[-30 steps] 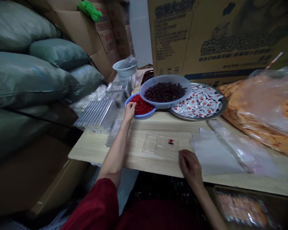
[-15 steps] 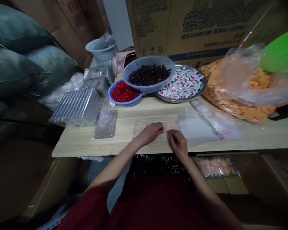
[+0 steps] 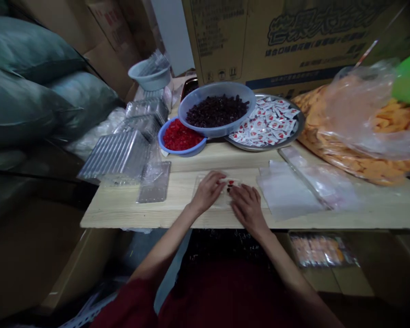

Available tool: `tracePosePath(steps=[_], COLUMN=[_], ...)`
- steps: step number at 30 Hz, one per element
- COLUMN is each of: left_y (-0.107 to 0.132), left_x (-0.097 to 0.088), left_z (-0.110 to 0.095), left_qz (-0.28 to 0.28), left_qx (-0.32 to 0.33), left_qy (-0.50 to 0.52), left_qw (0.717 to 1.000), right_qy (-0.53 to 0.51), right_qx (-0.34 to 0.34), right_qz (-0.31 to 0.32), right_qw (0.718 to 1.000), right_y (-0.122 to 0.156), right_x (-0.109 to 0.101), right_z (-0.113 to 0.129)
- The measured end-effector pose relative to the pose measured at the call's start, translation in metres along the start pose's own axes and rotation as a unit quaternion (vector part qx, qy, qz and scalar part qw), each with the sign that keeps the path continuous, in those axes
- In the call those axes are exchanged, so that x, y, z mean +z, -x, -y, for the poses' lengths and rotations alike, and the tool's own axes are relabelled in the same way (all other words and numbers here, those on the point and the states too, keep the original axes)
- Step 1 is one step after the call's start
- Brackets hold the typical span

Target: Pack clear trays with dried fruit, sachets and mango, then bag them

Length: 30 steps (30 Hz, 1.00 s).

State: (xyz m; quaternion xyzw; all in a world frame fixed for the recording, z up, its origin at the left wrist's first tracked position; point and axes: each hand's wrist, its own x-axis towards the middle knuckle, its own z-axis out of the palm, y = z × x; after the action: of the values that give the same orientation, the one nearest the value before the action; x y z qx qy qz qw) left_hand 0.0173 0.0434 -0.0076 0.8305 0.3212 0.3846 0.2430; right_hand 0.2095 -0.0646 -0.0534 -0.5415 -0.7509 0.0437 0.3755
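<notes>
**Wooden desk (image 3: 130, 212) among cartons and sacks: both grips over a clear tray**

A shallow clear plastic tray (image 3: 200, 182) is covered at the near middle of the desk by both grips. The left grip (image 3: 208, 191) is laid on the tray with its fingers bent, the fingertips brought close to a few small red pieces (image 3: 231, 182) and one dark piece (image 3: 228, 189) lying in the tray. Whether anything is pinched cannot be told. The right grip (image 3: 248, 205) is released, its fingers stretched out and rested on the tray's near right part, just beside the left fingertips.

A single clear lid (image 3: 154, 182) is seen flat to the left of the tray, and ribbed stacks of clear trays (image 3: 116, 155) are piled beyond it at the desk's left end. A sheaf of flat clear bags (image 3: 287, 193) is spread to the right of the tray.

Further back, a small blue bowl (image 3: 164, 145) is filled with red pieces. It is touched by a larger blue bowl (image 3: 222, 133) of dark dried fruit, which overlaps a metal platter (image 3: 259, 148) heaped with white and red sachets. A large plastic bag of orange snacks (image 3: 355, 150) is slumped at the right. A printed carton (image 3: 225, 36) is stood behind the bowls, and grey-green sacks (image 3: 27, 91) are stacked at the far left.
</notes>
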Motion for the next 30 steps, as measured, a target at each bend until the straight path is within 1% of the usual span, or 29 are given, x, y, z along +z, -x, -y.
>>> tracePosePath(steps=[1,3,4,5,6,8,10,12,14,16,19,21,23,25,27,28,29,30], left_y=[-0.008,-0.032,-0.046,-0.062,-0.078,-0.106,-0.126,-0.135,-0.133,-0.126,-0.118,-0.118,-0.121,-0.12,-0.112,-0.103,-0.092,-0.078], left_x=[-0.015,-0.049,-0.066,-0.082,-0.095,-0.111,-0.116,-0.114,-0.112,-0.111,-0.111,-0.111,-0.113,-0.114,-0.11,-0.106,-0.099,-0.09], left_z=[0.008,0.031,0.046,0.062,0.078,0.106,0.127,0.138,0.14,0.139,0.138,0.14,0.141,0.136,0.12,0.107,0.09,0.07], left_qz=[-0.068,-0.191,-0.22,-0.212,-0.188,-0.101,-0.041,-0.019,-0.023,-0.045,-0.106,-0.143,-0.184,-0.251,-0.314,-0.317,-0.304,-0.259], left_qx=[-0.027,-0.084,-0.108,-0.132,-0.164,-0.244,-0.277,-0.272,-0.255,-0.24,-0.228,-0.229,-0.239,-0.243,-0.232,-0.221,-0.211,-0.167], left_qy=[-0.033,-0.112,-0.15,-0.183,-0.213,-0.233,-0.212,-0.184,-0.161,-0.139,-0.106,-0.087,-0.055,0.012,0.085,0.104,0.113,0.122], left_qw=[0.997,0.972,0.958,0.951,0.945,0.936,0.936,0.944,0.953,0.96,0.962,0.959,0.952,0.937,0.917,0.916,0.922,0.943], right_qy=[0.012,0.019,0.017,0.013,0.008,-0.002,-0.015,-0.028,-0.04,-0.05,-0.068,-0.081,-0.091,-0.102,-0.114,-0.12,-0.126,-0.131], right_qx=[-0.009,-0.011,-0.009,-0.008,-0.01,-0.02,-0.029,-0.028,-0.016,-0.002,0.004,0.007,0.013,0.021,0.033,0.042,0.054,0.067], right_qz=[0.01,0.005,-0.003,-0.01,-0.014,-0.018,-0.019,-0.024,-0.025,-0.025,-0.03,-0.037,-0.042,-0.048,-0.058,-0.064,-0.068,-0.07], right_qw=[1.0,1.0,1.0,1.0,1.0,1.0,0.999,0.999,0.999,0.998,0.997,0.996,0.995,0.993,0.991,0.99,0.988,0.987], right_y=[-0.003,-0.005,-0.006,-0.006,-0.005,-0.001,0.004,0.011,0.018,0.025,0.029,0.029,0.026,0.024,0.024,0.024,0.025,0.026], right_x=[0.001,0.002,0.001,0.0,-0.001,-0.003,-0.003,0.0,0.004,0.007,0.009,0.008,0.005,0.002,-0.001,-0.003,-0.006,-0.008], right_z=[0.001,0.002,0.002,0.002,0.002,0.003,0.003,0.003,0.002,0.0,-0.003,-0.004,-0.002,0.002,0.005,0.007,0.008,0.009])
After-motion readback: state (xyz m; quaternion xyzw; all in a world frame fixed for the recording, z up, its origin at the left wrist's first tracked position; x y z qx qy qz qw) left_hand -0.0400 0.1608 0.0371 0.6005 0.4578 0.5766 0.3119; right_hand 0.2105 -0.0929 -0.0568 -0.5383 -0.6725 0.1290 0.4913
